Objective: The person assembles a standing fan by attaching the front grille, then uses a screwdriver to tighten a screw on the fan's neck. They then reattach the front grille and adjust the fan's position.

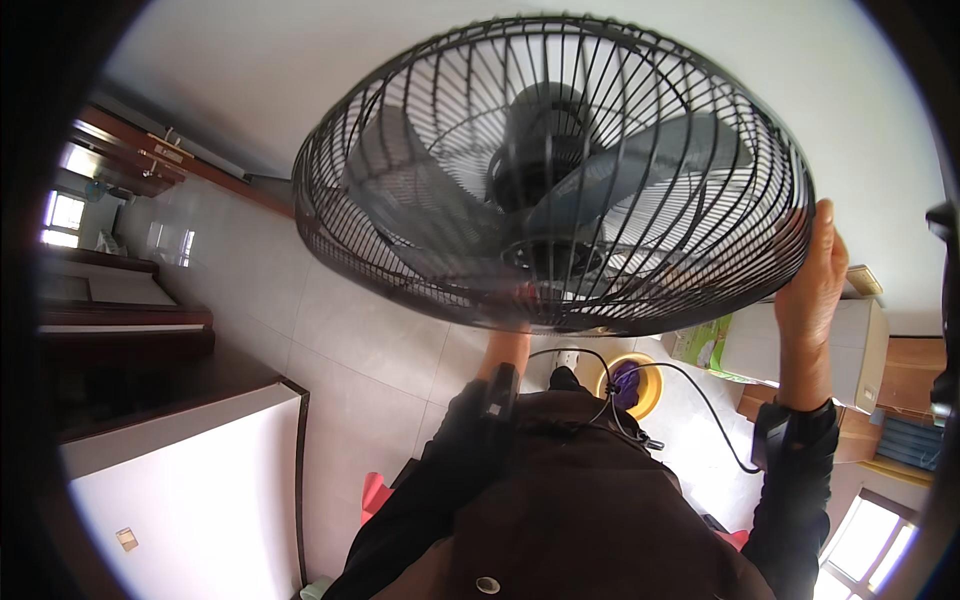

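A large black fan [560, 215] fills the upper middle of the view, raised in front of me. Its round wire guard encloses dark blades [640, 165] and a dark motor housing [545, 110]. My right hand [815, 285] grips the guard's right rim, with the thumb side up and some fingers behind the wires. My left hand [522, 290] reaches up to the lower middle of the guard, close to the hub. Wires and blur cover its fingers, so its hold cannot be made out.
A yellow bucket [652, 390] with purple cloth inside stands on the tiled floor [340, 330] below. A black cable [690, 375] hangs over my front. White boxes [750, 345] stand at right; a white partition [200, 490] rises at lower left. A pale wall [240, 80] lies behind the fan.
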`<state>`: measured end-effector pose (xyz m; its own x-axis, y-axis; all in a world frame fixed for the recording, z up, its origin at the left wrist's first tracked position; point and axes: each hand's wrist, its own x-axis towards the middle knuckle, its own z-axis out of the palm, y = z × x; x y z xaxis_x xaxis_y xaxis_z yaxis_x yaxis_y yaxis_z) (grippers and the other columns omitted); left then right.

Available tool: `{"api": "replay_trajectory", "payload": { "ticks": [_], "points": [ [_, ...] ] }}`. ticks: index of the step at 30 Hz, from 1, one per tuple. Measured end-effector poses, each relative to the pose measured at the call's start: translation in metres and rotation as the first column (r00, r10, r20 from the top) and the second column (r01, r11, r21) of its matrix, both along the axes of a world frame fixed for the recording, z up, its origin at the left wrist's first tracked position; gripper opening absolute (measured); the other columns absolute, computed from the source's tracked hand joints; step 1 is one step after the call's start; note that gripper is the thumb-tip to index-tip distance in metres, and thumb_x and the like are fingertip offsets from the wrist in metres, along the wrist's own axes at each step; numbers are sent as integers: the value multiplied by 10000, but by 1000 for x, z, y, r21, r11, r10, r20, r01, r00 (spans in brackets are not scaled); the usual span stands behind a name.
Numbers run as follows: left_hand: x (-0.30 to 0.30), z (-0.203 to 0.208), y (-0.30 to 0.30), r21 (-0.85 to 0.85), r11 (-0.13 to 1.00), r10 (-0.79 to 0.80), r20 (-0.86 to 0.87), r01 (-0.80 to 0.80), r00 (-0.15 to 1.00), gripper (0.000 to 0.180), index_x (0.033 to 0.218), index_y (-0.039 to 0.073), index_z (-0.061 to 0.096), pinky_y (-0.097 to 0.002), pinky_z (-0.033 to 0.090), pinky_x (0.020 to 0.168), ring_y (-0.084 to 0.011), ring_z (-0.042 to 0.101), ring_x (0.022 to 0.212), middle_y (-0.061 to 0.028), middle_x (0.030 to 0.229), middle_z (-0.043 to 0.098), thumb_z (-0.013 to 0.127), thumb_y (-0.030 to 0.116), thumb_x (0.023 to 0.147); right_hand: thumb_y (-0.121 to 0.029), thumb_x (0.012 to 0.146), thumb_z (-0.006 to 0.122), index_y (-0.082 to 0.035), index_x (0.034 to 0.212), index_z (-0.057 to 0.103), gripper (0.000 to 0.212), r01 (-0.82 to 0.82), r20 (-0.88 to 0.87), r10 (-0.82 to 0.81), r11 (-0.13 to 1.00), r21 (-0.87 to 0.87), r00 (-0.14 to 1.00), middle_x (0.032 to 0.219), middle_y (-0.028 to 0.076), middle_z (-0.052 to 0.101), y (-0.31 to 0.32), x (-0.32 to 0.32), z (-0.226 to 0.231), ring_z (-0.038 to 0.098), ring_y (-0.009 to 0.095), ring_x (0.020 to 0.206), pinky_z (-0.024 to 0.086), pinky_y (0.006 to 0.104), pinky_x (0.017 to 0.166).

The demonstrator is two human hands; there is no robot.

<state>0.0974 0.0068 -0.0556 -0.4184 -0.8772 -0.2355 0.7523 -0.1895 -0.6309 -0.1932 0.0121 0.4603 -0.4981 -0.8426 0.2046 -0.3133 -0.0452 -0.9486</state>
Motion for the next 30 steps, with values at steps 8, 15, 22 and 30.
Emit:
{"api": "replay_trajectory", "payload": {
  "ticks": [8,15,22,30],
  "points": [
    [-26,114,-6,75,996,-79,613,42,786,427,1167,128,618,-523,387,1033,-297,553,1175,-94,1259,593,437,439,938,-370,1010,495,-47,809,611,398,-92,138,99,994,-57,985,676,-35,550,-20,-8,6,469,39,567,374,181,513],
    [-31,127,-13,73,996,-80,630,43,773,431,1171,129,614,-519,386,1032,-295,548,1175,-93,1249,593,426,442,941,-310,1040,424,22,1099,604,383,84,-298,-112,991,-104,948,850,-8,571,-17,-5,2,488,53,762,392,182,702],
    [-28,122,-10,94,991,-132,674,93,727,436,1174,130,610,-516,385,1031,-293,543,1176,-91,1240,593,416,445,944,-731,878,405,28,1356,410,897,-273,-183,252,957,-97,950,1308,138,481,-12,-16,0,465,219,1221,356,339,1048],
    [-3,105,20,183,969,-248,730,167,637,441,1178,131,605,-511,384,1030,-291,537,1176,-90,1229,593,403,448,947,-777,835,430,38,1325,423,951,-363,-93,355,928,-89,930,1326,153,454,-1,-21,-9,404,248,1285,326,406,1047]
  ]
}}
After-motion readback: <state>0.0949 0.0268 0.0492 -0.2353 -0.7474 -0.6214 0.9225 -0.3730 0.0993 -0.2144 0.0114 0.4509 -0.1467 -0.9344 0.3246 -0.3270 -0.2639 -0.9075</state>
